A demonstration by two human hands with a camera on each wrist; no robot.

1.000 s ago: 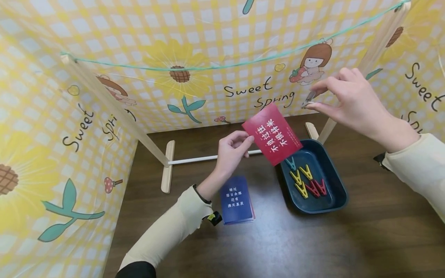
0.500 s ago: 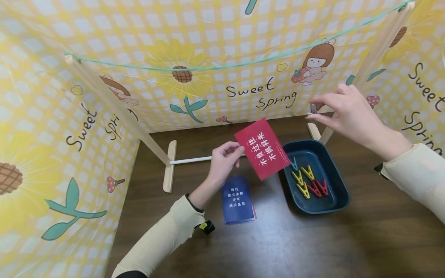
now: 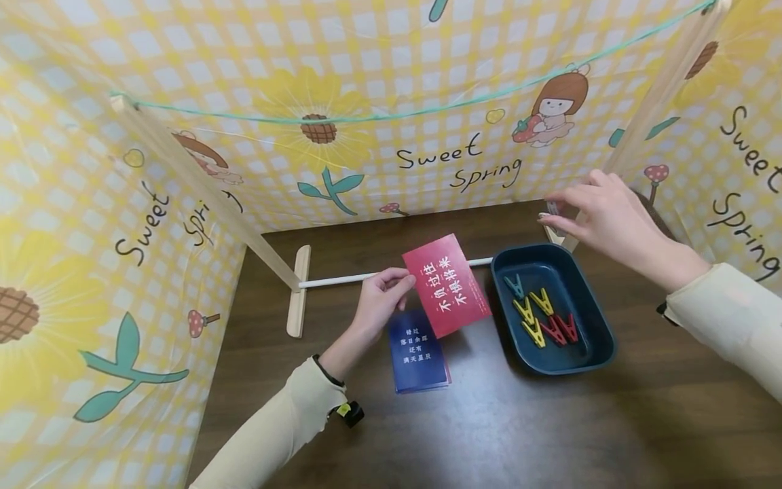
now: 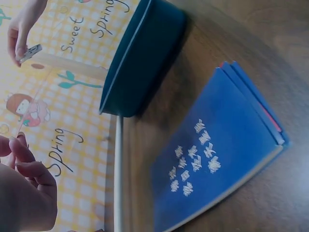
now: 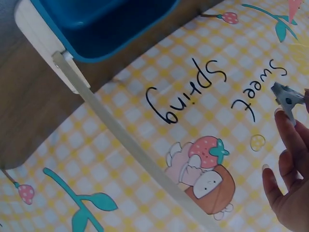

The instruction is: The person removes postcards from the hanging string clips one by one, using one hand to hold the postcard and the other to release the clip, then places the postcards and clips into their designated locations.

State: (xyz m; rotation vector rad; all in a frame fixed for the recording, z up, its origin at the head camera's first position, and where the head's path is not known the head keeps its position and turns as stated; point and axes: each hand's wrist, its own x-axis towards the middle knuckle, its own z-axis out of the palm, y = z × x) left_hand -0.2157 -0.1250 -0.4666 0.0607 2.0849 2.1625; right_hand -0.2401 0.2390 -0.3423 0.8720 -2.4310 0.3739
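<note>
In the head view my left hand (image 3: 381, 295) pinches a red card (image 3: 449, 288) with white lettering by its left edge, above the table. Off to the right, my right hand (image 3: 623, 214) is raised beyond the dark blue bin and pinches a small grey clothespin (image 3: 552, 207) between thumb and fingers. The right wrist view shows that clothespin (image 5: 288, 99) closer up, grey with a dark hole. Below the red card lies a stack of cards with a blue one (image 3: 418, 363) on top. Several yellow, red and teal clothespins (image 3: 540, 302) lie in the bin (image 3: 577, 282).
A green string (image 3: 427, 115) spans two wooden posts, the left post (image 3: 201, 193) and the right post (image 3: 666, 81). A white rod (image 3: 342, 279) runs low between them. Behind hangs a yellow checked cloth (image 3: 379, 68), and the wooden tabletop (image 3: 501, 435) extends in front.
My left hand has moved left and down with the red card, which now tilts less. My right hand has lowered slightly, the grey clothespin still pinched in it.
</note>
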